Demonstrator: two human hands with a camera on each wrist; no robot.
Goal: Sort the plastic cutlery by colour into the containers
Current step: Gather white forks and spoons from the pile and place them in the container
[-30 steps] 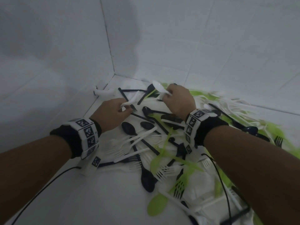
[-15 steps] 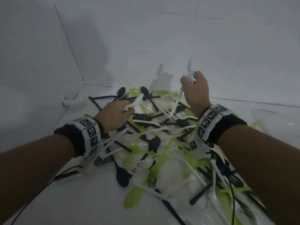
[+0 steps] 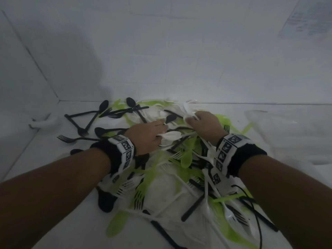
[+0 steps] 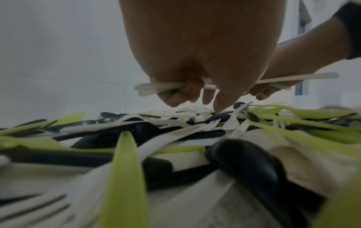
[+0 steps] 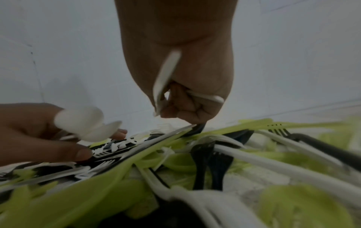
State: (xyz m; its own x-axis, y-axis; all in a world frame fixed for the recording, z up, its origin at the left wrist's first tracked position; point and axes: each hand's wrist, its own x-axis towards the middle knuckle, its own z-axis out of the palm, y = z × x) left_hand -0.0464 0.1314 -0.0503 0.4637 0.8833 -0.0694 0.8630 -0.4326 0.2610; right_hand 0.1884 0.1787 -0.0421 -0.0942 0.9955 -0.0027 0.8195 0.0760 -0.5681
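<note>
A heap of white, black and green plastic cutlery covers the white floor in a tiled corner. My left hand is low over the heap's middle and grips white spoons; their handles cross my curled fingers in the left wrist view. My right hand is just right of it and holds white cutlery in its curled fingers, with the fingertips down at the heap. Both hands are close together. No containers can be made out for certain.
Tiled walls close the space at the left and back. Loose black spoons and forks lie at the far left. A clear plastic sheet or bag lies at the right. A black cable runs from my right wrist band.
My right hand has come down from a raised position onto the heap, still holding white cutlery. My left hand has shifted right, closer to the right hand. The view has swung to the right.
</note>
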